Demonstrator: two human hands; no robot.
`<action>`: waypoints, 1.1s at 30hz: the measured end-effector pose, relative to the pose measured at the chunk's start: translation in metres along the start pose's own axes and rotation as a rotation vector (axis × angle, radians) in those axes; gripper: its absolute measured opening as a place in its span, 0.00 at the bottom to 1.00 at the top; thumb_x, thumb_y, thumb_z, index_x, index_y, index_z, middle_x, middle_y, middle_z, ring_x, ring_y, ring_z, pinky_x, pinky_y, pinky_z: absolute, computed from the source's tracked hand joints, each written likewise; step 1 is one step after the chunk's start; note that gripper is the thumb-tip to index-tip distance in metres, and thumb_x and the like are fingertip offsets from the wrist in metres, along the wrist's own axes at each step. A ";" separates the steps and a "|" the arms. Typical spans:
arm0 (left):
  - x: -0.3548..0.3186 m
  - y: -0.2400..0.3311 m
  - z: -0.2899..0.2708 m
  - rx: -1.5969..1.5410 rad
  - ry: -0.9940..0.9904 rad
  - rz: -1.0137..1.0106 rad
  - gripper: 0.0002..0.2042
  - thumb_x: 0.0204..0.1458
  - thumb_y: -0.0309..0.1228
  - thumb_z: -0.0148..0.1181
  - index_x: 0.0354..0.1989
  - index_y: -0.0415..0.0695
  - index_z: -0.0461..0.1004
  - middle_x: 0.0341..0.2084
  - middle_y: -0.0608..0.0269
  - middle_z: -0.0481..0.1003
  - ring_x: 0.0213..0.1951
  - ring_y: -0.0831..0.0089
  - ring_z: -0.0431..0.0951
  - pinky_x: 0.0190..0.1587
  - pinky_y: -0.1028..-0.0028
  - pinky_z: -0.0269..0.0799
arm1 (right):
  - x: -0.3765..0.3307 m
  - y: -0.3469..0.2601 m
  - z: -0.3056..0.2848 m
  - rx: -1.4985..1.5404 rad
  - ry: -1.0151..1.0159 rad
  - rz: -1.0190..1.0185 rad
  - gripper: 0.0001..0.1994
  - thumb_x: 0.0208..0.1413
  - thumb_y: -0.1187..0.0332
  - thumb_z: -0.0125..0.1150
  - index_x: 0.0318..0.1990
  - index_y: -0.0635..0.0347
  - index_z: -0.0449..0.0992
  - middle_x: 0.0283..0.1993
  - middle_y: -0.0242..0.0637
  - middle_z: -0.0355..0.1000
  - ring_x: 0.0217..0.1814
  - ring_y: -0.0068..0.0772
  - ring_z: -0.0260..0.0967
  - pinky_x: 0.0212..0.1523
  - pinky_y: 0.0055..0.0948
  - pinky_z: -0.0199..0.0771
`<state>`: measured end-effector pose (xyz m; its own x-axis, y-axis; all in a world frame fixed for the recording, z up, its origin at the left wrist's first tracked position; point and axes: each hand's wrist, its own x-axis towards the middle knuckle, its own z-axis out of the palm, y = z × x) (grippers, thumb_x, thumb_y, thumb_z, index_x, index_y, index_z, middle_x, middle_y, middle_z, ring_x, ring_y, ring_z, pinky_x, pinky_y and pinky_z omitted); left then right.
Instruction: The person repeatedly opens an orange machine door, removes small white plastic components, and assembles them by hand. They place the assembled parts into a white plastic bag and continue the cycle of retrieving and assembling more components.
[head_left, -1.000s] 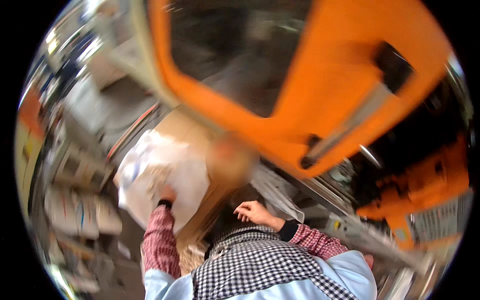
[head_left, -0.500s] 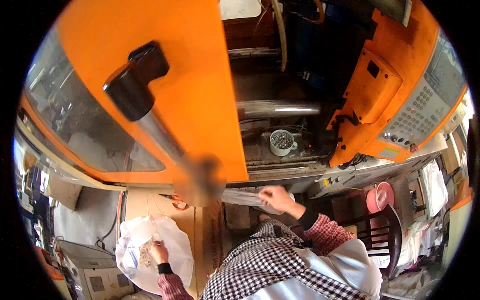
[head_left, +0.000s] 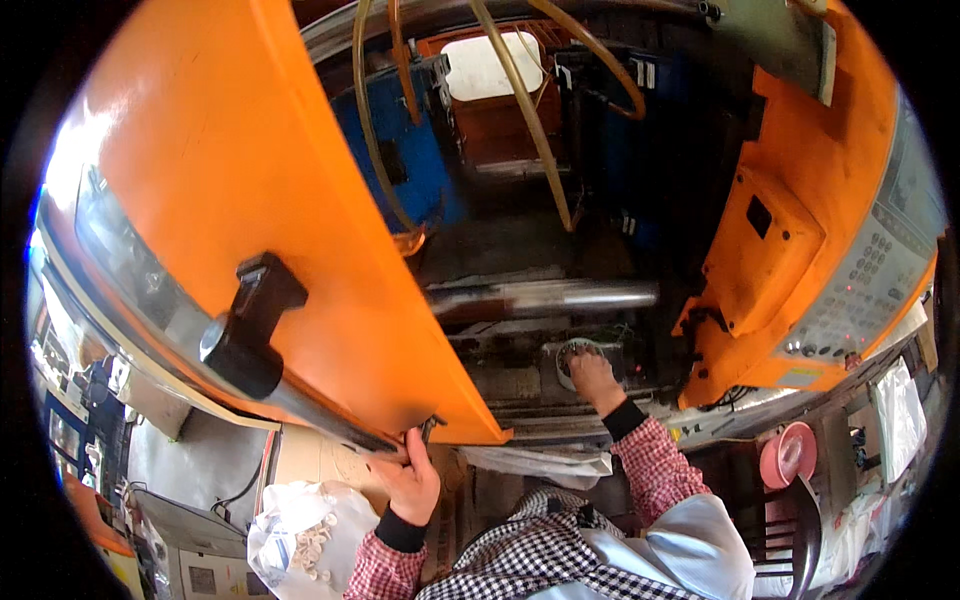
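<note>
My right hand (head_left: 592,378) reaches into a white cup (head_left: 563,368) on the dark ledge inside the machine. Its fingers are bunched and point down, and the tips are hidden in the cup. Small grey metal-looking pieces fill the cup. My left hand (head_left: 410,487) is at the lower end of the long bar handle (head_left: 320,408) on the orange door (head_left: 350,330). Its fingers are stretched out against the handle end, not wrapped round it. Below it, a white plastic bag (head_left: 345,530) holds pale small parts (head_left: 312,548).
A metal bar (head_left: 560,296) crosses the machine opening behind the cup, and hoses (head_left: 520,100) hang above. At right is a control panel (head_left: 850,290). A pink basin (head_left: 787,455) and a dark wooden chair (head_left: 795,530) stand at lower right. Cardboard (head_left: 315,455) lies beneath the bag.
My left hand has left the bag and gone up to the door handle. My right hand has moved forward into the cup. The orange door has slid left, widening the opening; the view has shifted.
</note>
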<state>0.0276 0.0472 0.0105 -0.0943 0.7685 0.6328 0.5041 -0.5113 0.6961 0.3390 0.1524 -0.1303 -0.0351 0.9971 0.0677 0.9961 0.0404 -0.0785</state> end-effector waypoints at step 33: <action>-0.004 0.019 0.109 -0.465 -0.586 -0.633 0.12 0.57 0.34 0.50 0.36 0.35 0.69 0.27 0.59 0.75 0.30 0.66 0.75 0.35 0.72 0.70 | 0.000 0.039 -0.008 0.292 0.276 -0.320 0.10 0.47 0.76 0.53 0.39 0.66 0.69 0.36 0.50 0.66 0.42 0.51 0.66 0.38 0.41 0.71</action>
<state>0.1309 0.0764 -0.0161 0.2740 0.9580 -0.0844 0.1070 0.0569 0.9926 0.3785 0.1538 -0.1257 -0.2725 0.8793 0.3907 0.8733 0.3965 -0.2832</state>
